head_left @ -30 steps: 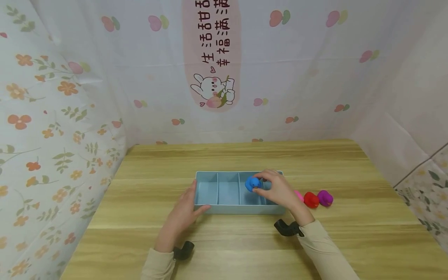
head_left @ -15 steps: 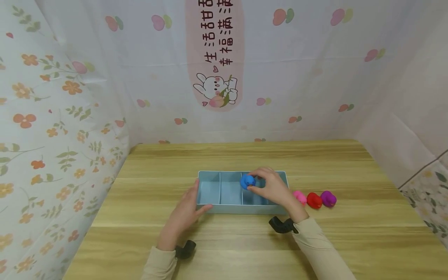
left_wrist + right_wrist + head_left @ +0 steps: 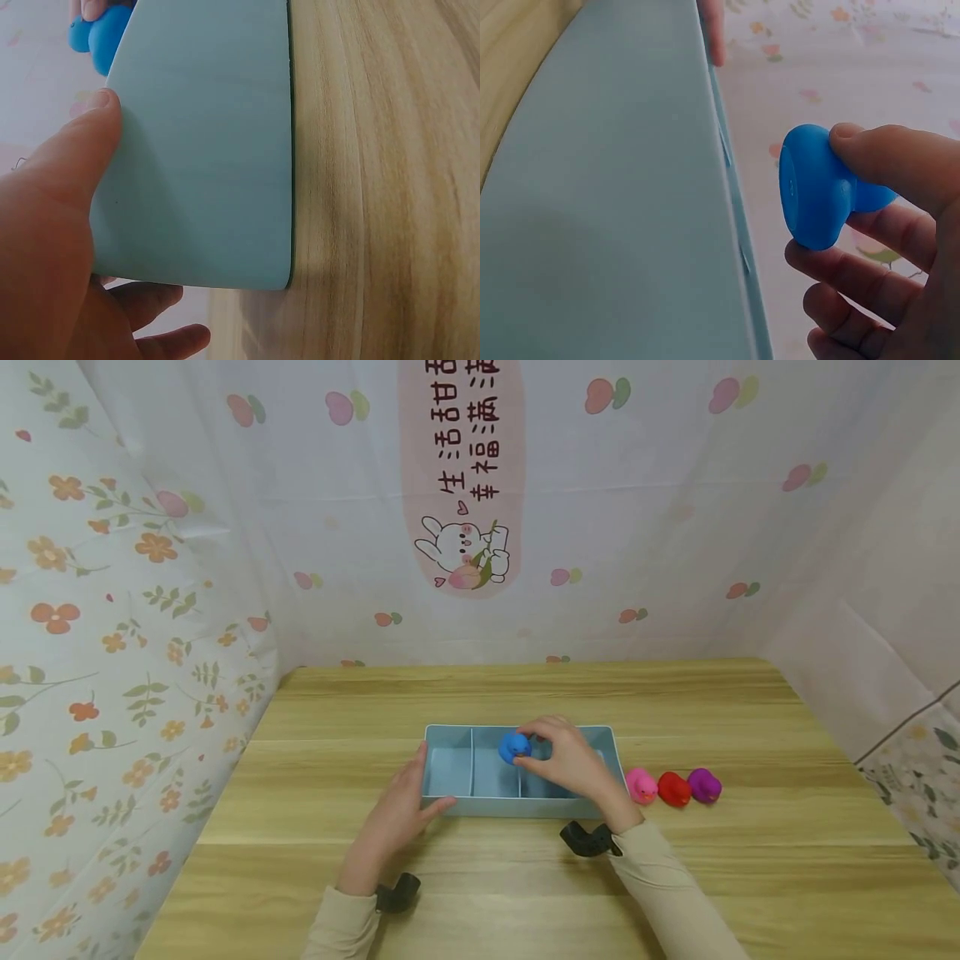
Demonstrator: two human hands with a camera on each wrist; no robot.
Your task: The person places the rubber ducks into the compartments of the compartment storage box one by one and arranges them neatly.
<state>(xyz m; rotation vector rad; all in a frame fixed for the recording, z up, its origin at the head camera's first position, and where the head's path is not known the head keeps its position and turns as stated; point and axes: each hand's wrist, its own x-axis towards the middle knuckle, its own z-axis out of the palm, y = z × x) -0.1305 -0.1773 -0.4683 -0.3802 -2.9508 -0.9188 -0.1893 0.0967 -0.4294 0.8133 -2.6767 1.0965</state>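
A blue rubber duck (image 3: 514,748) is pinched between the thumb and fingers of my right hand (image 3: 566,760). It hangs above the pale blue divided box (image 3: 495,807), over the second compartment from the left, near the divider. In the right wrist view the duck (image 3: 814,187) shows its flat base, apart from the box wall. My left hand (image 3: 393,810) holds the box's left front corner. Its thumb (image 3: 101,124) lies against the front wall at the rim, and the fingers are along the left end. The right hand hides part of the box's right side.
Right of the box, a pink duck (image 3: 642,785), a red duck (image 3: 674,789) and a purple duck (image 3: 705,785) stand in a row on the wooden table (image 3: 480,893). A patterned white cloth (image 3: 637,527) hangs behind the table.
My right hand has carried the blue duck leftward, from over the third compartment to over the second. The left hand stays at the box corner. The view shifted slightly.
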